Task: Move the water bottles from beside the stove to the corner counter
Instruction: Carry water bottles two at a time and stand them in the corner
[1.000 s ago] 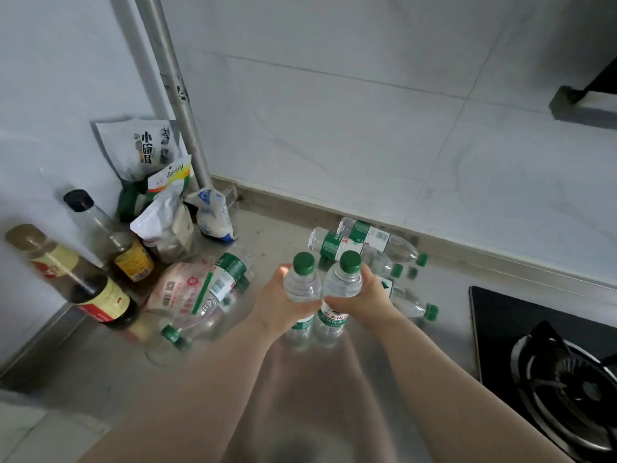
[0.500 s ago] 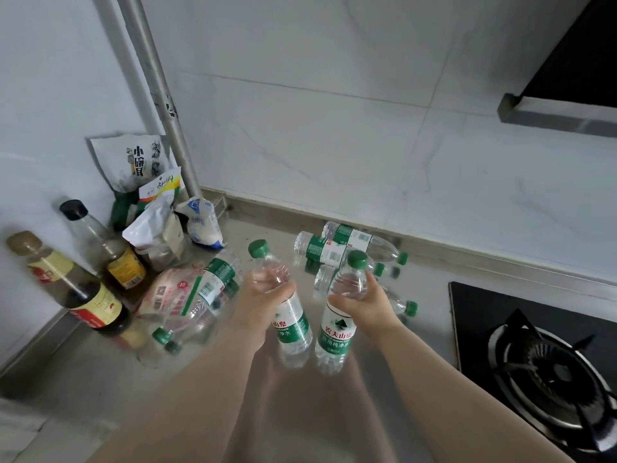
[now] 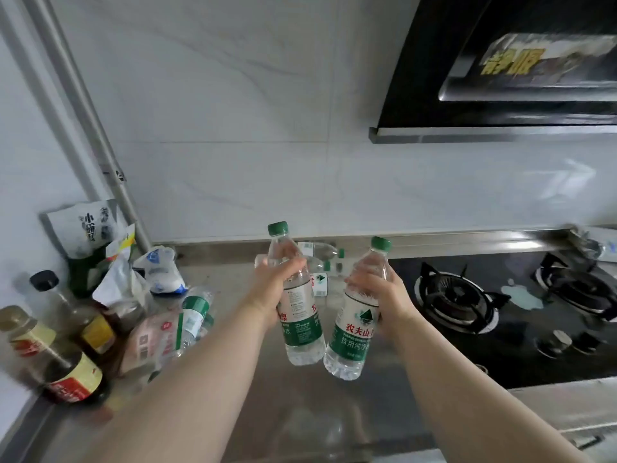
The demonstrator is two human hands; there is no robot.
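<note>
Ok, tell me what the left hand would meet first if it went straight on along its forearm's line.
Probably the lying water bottles just beyond the left hand and its gripped bottle; if it passes above them, the tiled wall. Depth is unclear.

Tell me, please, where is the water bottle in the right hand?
In the head view the water bottle is centre-right, held up by the right hand, between the other lifted bottle and the gas stove.

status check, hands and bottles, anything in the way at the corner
Both hands full: left hand grips a bottle, right hand a second bottle, both tilted. Spare bottles lie behind them. Corner counter crowded with sauce bottles and bags.
</note>
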